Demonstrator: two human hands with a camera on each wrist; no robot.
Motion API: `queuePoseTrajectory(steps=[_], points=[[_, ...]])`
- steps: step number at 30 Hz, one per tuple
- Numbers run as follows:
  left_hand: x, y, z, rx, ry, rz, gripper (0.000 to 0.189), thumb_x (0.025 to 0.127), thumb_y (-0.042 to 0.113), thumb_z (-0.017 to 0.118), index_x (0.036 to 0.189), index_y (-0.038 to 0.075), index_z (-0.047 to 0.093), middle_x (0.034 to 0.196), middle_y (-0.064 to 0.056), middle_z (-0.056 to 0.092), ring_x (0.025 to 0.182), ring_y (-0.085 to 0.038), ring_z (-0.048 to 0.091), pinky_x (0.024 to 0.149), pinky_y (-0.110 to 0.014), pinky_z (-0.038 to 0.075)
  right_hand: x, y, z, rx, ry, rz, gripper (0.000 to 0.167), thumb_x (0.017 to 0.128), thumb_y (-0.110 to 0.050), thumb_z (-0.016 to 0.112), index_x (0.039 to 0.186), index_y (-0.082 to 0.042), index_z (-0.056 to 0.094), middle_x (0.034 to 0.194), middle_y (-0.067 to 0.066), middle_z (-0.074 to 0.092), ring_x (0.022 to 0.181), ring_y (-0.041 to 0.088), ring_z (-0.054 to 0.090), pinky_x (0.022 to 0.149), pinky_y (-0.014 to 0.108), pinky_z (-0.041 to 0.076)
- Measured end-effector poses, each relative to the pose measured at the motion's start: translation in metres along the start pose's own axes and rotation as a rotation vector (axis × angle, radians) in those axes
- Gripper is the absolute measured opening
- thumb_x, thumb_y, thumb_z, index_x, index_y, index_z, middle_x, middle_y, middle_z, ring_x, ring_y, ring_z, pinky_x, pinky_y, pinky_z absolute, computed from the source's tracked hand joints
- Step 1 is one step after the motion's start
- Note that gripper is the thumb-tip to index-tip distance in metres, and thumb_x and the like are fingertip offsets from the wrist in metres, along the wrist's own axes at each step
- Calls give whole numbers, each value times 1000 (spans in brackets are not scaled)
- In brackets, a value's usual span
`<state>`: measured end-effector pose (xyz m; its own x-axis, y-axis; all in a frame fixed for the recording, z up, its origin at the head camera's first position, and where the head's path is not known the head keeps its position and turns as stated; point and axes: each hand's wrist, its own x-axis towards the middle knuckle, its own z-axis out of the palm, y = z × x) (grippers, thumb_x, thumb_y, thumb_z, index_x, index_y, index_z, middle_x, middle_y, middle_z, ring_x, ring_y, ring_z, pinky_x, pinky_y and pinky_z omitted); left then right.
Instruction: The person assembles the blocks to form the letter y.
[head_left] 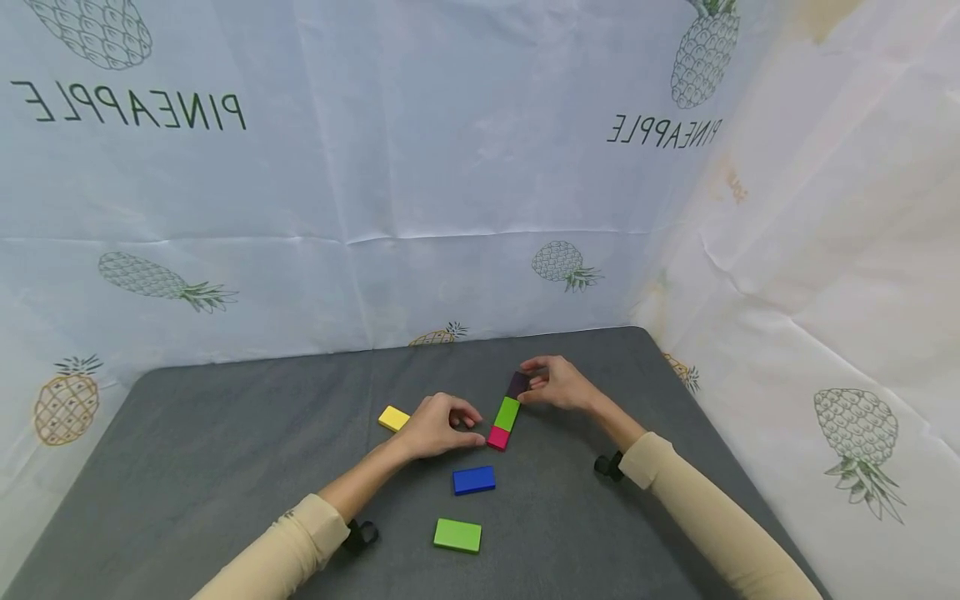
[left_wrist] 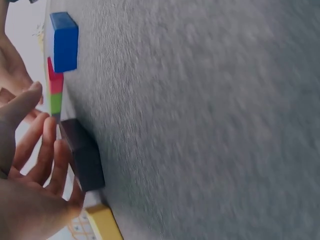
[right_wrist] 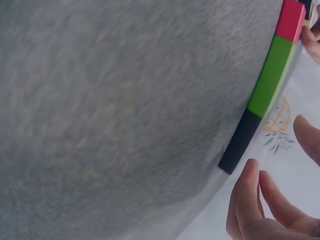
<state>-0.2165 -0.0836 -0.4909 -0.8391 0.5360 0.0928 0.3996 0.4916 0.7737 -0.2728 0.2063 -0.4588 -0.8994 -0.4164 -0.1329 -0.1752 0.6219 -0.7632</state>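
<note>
At the left, a yellow block (head_left: 393, 418) lies flat on the grey worktop (head_left: 247, 454), partly covered in the head view by the left hand (head_left: 437, 427). That hand's grip is loosely curved, thumb and fingertips parted, holding nothing. A black block (left_wrist: 84, 155), seen in the left wrist view, sits just beside its fingers; contact cannot be confirmed. Next, nearest the person, lies a light green block (head_left: 457, 536), with a blue block (head_left: 473, 480) beyond it, the two apart.

Right of these stands a straight row, end to end and slanting away to the right: red block (head_left: 498, 438) at the near end, green block (head_left: 507, 414) in the middle, dark block (head_left: 517, 385) at the far end. The left thumb is close to the red block; touch cannot be determined. Rightmost, the right hand (head_left: 562, 385) is beside the dark block, grip spread and holding nothing.
</note>
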Motion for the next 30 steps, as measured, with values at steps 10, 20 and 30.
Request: queuePoseTrajectory(steps=[10, 20, 30], points=[[-16, -11, -14, 94, 54, -18, 30, 88, 25, 91, 109, 6, 82, 99, -6, 79, 91, -19, 69, 81, -23, 52, -9, -18, 13, 10, -59, -89, 61, 94, -14, 84, 145, 10, 61, 144, 29, 67, 116, 34, 74, 98, 38, 63], [-29, -16, -22, 224, 115, -9, 29, 83, 30, 94, 101, 11, 83, 90, 2, 77, 87, -14, 66, 84, -28, 47, -16, -25, 28, 23, -171, -179, 53, 96, -12, 82, 139, 11, 64, 134, 29, 71, 112, 31, 75, 94, 27, 63], [-35, -19, -19, 253, 99, -16, 29, 81, 34, 95, 97, 13, 82, 85, 7, 76, 85, -10, 60, 84, -30, 44, -22, -29, 36, 50, -230, -172, 41, 95, -10, 82, 129, 10, 70, 124, 25, 74, 105, 19, 75, 91, 22, 61]])
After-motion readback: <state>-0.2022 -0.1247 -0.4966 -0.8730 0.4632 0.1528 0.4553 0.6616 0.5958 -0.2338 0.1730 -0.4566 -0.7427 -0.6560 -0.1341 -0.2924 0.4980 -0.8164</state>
